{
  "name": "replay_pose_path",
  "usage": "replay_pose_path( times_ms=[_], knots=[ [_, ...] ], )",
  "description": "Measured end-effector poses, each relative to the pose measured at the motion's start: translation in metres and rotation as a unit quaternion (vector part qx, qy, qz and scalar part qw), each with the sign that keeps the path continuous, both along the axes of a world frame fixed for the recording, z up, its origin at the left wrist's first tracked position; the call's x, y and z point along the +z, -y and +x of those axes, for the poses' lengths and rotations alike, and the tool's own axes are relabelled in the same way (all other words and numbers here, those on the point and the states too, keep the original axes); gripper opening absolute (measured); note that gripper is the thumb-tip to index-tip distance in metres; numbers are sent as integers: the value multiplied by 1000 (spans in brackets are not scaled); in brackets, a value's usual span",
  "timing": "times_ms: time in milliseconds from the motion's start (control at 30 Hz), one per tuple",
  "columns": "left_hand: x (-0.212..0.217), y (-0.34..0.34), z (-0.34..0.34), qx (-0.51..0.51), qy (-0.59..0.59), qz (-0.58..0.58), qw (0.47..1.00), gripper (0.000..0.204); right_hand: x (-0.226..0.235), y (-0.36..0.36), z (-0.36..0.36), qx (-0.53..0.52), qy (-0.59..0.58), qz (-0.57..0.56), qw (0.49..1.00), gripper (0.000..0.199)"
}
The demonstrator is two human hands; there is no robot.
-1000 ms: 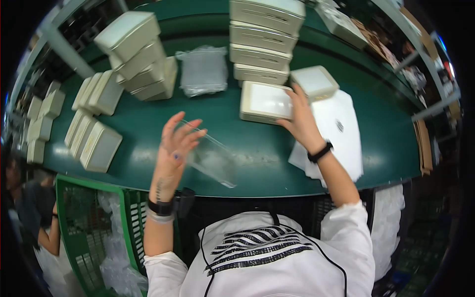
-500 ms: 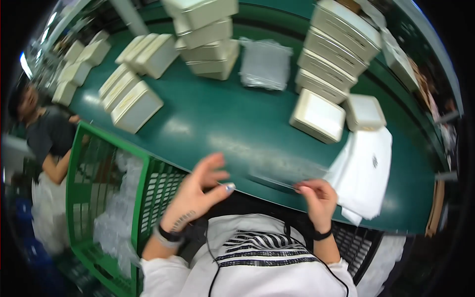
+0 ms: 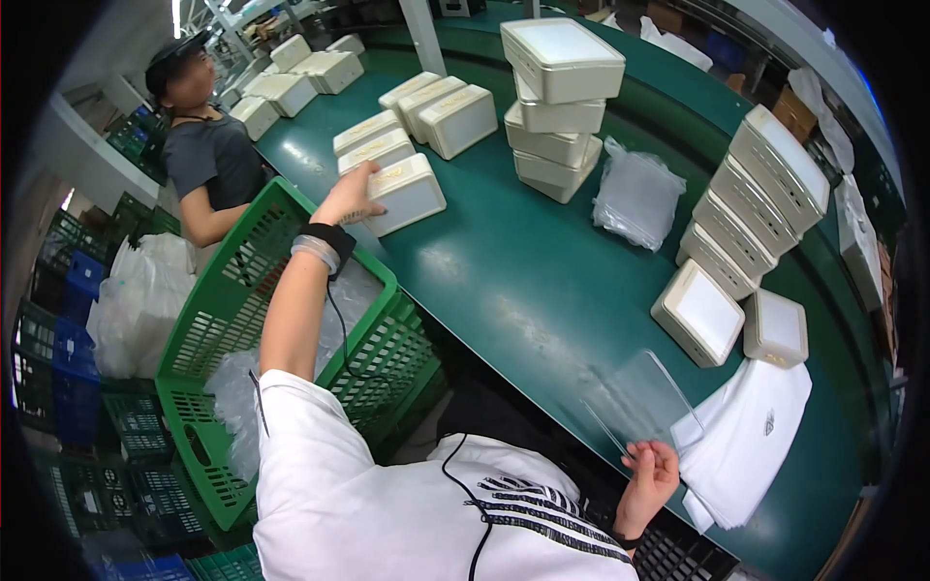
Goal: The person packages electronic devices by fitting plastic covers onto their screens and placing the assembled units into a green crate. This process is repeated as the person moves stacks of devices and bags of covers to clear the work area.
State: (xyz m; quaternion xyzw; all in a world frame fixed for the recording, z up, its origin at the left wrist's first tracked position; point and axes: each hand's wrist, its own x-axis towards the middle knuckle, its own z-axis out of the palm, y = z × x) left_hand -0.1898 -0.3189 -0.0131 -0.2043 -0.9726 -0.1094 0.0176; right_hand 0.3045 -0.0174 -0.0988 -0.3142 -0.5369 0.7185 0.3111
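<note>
- Fingers of my left hand (image 3: 351,194) rest spread on the near end of a cream, round-cornered box (image 3: 405,193) lying flat on the green bench (image 3: 542,281).
- My right hand (image 3: 651,477) pinches the corner of a clear, glossy plastic bag (image 3: 639,399), at the bench's near edge, just beside a white folded stack (image 3: 746,441).
- A green lattice crate (image 3: 242,290) stands beside the bench, below that box.

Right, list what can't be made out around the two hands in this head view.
- Left hand: its fingertips lie on the cream box; whether they grip it cannot be told.
- Right hand: it pinches the clear plastic bag, whose see-through outline blurs into the green table.
- Green crate: the left forearm hides part of its contents.
- White sheets: their lower end is cut off at the dark rim of the picture.
</note>
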Motion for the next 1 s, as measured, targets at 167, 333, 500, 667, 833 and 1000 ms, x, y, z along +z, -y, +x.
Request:
replay_pose_path(
  times_ms=[167, 333, 500, 667, 833, 1000],
  knots=[
    [21, -20, 38, -71, 81, 113, 988, 67, -7, -17, 12, -54, -14, 16, 998, 18],
    [23, -115, 117, -202, 393, 220, 870, 56, -5, -31, 11, -106, -55, 43, 992, 32],
    [-29, -208, 187, -327, 562, 161, 742, 61, 25, -21, 2, -165, -123, 6, 979, 56],
    [-56, -247, 204, -426, 422, 70, 797, 57, 23, -23, 19, -166, -100, -10, 981, 66],
    [-32, -215, 204, -458, 203, 65, 863, 37, 39, -23, 5, -94, 28, -1, 995, 60],
    [2, -195, 204, -311, 307, 183, 881, 46, 55, -36, -19, 15, 109, -13, 994, 57]
  ],
)
